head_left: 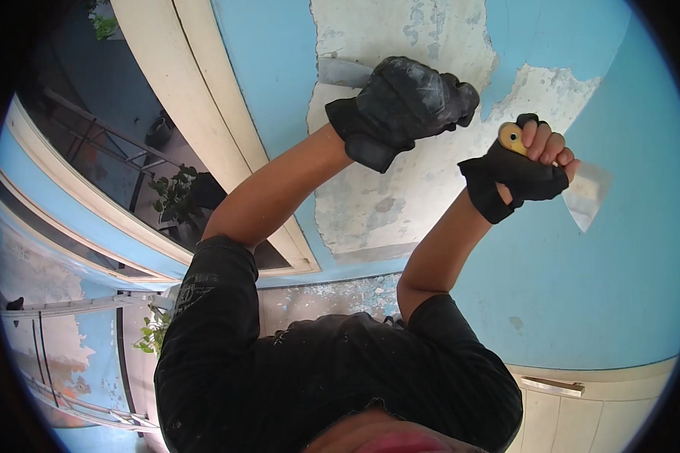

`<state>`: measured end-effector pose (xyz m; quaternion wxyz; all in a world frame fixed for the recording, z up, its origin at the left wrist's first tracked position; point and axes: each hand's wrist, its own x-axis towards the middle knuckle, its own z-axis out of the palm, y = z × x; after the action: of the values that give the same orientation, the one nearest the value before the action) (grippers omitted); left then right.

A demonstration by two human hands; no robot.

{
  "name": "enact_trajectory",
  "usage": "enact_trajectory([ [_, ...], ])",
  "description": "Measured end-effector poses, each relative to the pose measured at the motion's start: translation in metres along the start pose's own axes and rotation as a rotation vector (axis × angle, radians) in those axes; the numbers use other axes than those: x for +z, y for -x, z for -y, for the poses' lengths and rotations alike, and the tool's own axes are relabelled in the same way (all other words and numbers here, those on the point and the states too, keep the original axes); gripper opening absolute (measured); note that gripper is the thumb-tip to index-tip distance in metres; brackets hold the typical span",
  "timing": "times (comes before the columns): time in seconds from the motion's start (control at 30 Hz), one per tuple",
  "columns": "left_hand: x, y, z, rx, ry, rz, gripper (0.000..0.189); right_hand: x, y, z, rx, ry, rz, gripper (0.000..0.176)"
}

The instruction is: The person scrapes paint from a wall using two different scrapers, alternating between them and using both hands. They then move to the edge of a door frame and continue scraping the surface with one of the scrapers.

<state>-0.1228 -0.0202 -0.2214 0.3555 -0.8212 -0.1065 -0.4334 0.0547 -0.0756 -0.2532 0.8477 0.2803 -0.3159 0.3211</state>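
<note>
Against the peeling blue plaster wall [619,287], the black-gloved left hand [400,106] is clenched on a grey metal scraper [344,73], its blade jutting toward nine o'clock. The right hand [523,164] is clamped on a yellow-handled putty knife [586,195], blade at four o'clock.

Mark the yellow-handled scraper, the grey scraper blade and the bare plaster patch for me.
Yellow-handled scraper [511,137]: head view, the handle's yellow butt end.
Grey scraper blade [341,72]: head view, the blade's flat.
Bare plaster patch [370,204]: head view, its lower scraped part.
</note>
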Motion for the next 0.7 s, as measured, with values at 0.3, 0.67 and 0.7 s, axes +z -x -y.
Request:
enact_trajectory([
  [0.3,-0.003,0.01,-0.004,-0.002,-0.066,-0.055,0.016,-0.004,0.006,-0.02,0.094,0.046,-0.004,0.039],
  [0.67,0.002,0.003,0.001,0.024,-0.03,-0.093,0.017,0.004,0.003,0.0,0.049,0.073,0.016,0.042],
  [0.7,0.003,0.002,0.002,0.025,-0.004,-0.086,0.017,0.003,0.002,0.004,0.039,-0.02,0.035,0.042],
])
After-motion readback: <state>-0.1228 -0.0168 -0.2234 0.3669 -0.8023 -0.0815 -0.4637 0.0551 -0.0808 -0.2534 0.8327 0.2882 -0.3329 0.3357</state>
